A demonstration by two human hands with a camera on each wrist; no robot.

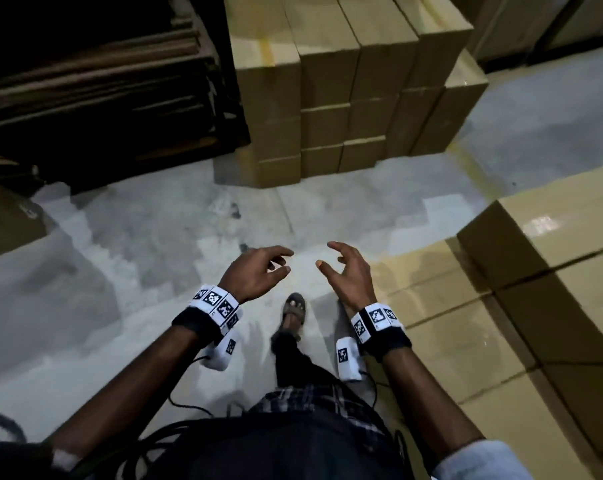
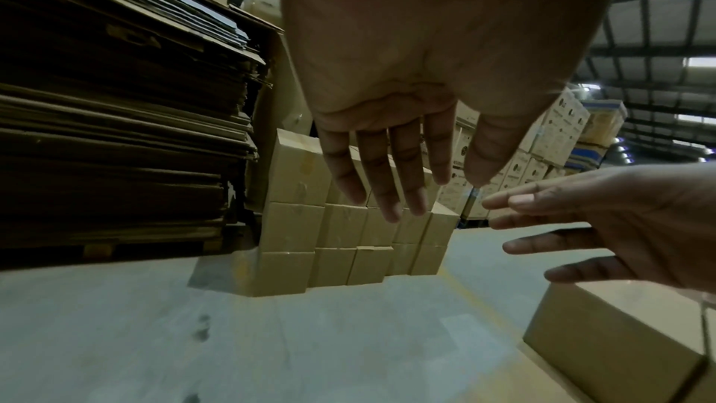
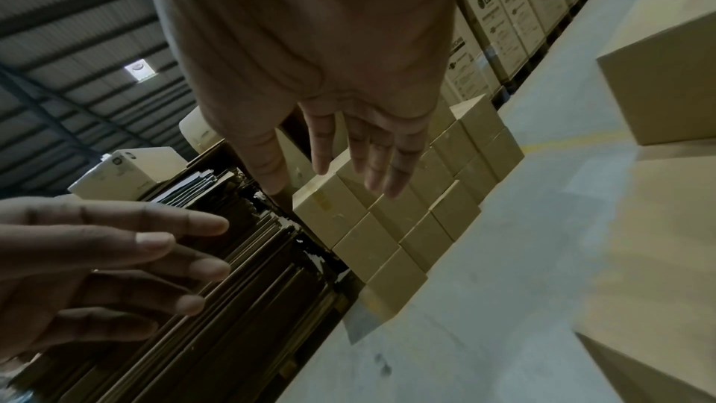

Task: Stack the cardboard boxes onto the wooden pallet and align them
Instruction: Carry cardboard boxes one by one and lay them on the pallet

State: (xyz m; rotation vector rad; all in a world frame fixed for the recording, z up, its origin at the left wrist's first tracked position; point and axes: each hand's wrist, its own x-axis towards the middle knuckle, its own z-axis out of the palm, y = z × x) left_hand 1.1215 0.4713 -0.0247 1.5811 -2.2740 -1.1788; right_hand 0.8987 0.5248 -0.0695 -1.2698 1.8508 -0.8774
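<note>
From the head view I see my left hand [image 1: 258, 271] and right hand [image 1: 348, 271] empty, fingers loosely spread, over grey concrete floor [image 1: 137, 237]; stacked tan cardboard boxes [image 1: 327, 98] stand ahead. Left wrist view: relaxed fingers [image 2: 387, 183]. Right wrist view: the same.

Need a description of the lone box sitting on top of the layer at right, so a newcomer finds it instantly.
Start from the grey concrete floor in front of the person. To their right lies a flat layer of large cardboard boxes. The target is the single box resting on that layer at its far end: the only one raised above its neighbours, with a glare patch on its top.
</note>
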